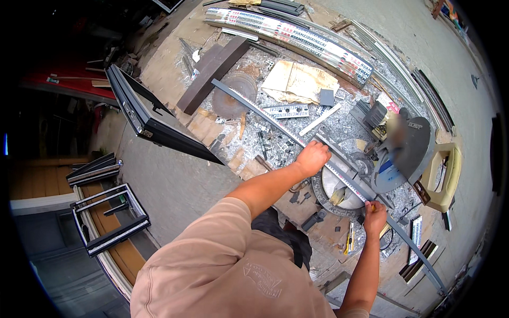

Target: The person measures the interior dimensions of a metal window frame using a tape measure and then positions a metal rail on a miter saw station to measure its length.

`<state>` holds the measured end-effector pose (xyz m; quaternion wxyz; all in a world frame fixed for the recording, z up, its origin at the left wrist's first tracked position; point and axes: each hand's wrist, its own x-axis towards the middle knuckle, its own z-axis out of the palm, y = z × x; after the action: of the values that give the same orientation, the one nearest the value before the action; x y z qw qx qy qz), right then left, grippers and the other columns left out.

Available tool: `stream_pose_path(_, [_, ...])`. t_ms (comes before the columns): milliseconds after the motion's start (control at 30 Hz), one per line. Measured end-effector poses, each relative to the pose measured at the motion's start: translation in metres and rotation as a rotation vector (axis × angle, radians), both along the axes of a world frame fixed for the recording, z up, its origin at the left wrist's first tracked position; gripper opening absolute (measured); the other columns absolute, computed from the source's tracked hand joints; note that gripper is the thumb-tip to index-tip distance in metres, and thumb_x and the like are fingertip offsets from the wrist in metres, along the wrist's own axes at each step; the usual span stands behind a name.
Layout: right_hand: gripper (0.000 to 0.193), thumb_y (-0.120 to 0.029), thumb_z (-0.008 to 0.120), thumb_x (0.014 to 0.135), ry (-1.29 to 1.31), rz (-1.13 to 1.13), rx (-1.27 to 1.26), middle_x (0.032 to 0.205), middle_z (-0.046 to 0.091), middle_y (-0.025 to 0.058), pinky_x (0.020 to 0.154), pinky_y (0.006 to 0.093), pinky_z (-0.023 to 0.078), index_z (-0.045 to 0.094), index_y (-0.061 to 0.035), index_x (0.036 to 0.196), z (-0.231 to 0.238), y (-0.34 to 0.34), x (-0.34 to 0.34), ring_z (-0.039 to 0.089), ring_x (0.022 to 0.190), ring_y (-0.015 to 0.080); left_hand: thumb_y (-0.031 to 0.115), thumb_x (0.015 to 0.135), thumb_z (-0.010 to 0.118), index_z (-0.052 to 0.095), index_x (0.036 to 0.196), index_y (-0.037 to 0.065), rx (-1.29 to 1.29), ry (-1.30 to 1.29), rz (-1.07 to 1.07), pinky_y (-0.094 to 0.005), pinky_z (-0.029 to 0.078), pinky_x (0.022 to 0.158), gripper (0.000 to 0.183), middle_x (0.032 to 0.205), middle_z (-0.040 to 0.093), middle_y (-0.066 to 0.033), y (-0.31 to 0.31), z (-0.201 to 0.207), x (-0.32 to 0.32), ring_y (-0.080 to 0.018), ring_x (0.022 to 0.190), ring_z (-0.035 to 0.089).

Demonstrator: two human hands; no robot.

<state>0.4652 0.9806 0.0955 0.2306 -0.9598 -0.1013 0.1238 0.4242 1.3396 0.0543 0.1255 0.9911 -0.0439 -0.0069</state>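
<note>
A long grey metal profile (416, 250) lies slantwise across the miter saw's round base (322, 197), from the far left to the near right. A pale tape measure blade (347, 183) stretches along it. My left hand (313, 158) is closed over the profile and tape, just left of the saw's fence. Farther along, my right hand (375, 216) is closed at the profile's near edge, by the tape. A small orange-yellow thing shows between its fingers; its kind is unclear. Right of both hands stands the saw's grey blade guard (416, 153).
A cream saw handle (450, 175) juts out at the right. Metal shavings, a loose saw blade (233, 95), a brown beam (214, 74) and cardboard (299, 82) litter the bench. Wrapped profiles (297, 40) lie at the back. Black frames (159, 124) stand at the left.
</note>
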Motion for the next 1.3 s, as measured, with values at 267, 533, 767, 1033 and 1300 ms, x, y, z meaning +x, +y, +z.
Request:
stream_pose_path(267, [0.026, -0.032, 0.079, 0.091, -0.007, -0.017, 0.009, 0.096, 0.07, 0.0209, 0.084, 0.0499, 0.053, 0.077, -0.0061, 0.093, -0.011, 0.075, -0.008, 0.068, 0.091, 0.0422, 0.014, 0.089, 0.062, 0.071, 0.1, 0.015, 0.031, -0.036, 0.003, -0.0362, 0.048, 0.095, 0.014, 0.095, 0.069, -0.0024, 0.001, 0.002, 0.0, -0.0211, 0.099, 0.069])
stream_pose_path(533, [0.028, -0.036, 0.079, 0.091, 0.011, -0.008, -0.025, 0.095, 0.071, 0.0227, 0.082, 0.0515, 0.053, 0.078, -0.0075, 0.094, -0.011, 0.1, -0.005, 0.069, 0.09, 0.0435, 0.015, 0.09, 0.063, 0.073, 0.098, 0.015, 0.01, 0.001, 0.012, -0.0376, 0.047, 0.095, 0.013, 0.098, 0.07, -0.0041, 0.001, 0.003, -0.001, -0.0227, 0.102, 0.068])
stream_pose_path(767, [0.031, -0.037, 0.077, 0.092, 0.006, 0.015, -0.085, 0.093, 0.07, 0.0234, 0.081, 0.052, 0.052, 0.077, -0.0062, 0.093, -0.004, 0.103, -0.003, 0.068, 0.089, 0.0439, 0.014, 0.088, 0.062, 0.072, 0.097, 0.016, -0.009, -0.019, 0.027, -0.0367, 0.047, 0.095, 0.014, 0.096, 0.069, -0.0017, 0.001, 0.001, -0.001, -0.0212, 0.102, 0.068])
stream_pose_path(1033, [0.034, -0.04, 0.076, 0.093, -0.014, 0.005, -0.123, 0.093, 0.072, 0.023, 0.081, 0.0523, 0.053, 0.075, -0.0055, 0.094, -0.007, 0.106, -0.007, 0.069, 0.09, 0.0443, 0.014, 0.088, 0.063, 0.073, 0.099, 0.016, -0.015, -0.041, 0.035, -0.0369, 0.047, 0.095, 0.015, 0.097, 0.069, -0.0013, 0.006, -0.002, -0.005, -0.0207, 0.103, 0.068])
stream_pose_path(1300, [0.044, -0.049, 0.076, 0.092, -0.151, -0.015, -0.402, 0.098, 0.075, 0.0219, 0.087, 0.0523, 0.055, 0.075, -0.0056, 0.101, -0.005, 0.078, 0.004, 0.069, 0.101, 0.0425, 0.016, 0.079, 0.079, 0.071, 0.097, 0.013, -0.122, -0.028, 0.017, -0.0418, 0.05, 0.093, 0.02, 0.096, 0.068, -0.0053, 0.007, -0.004, 0.003, -0.0269, 0.102, 0.067])
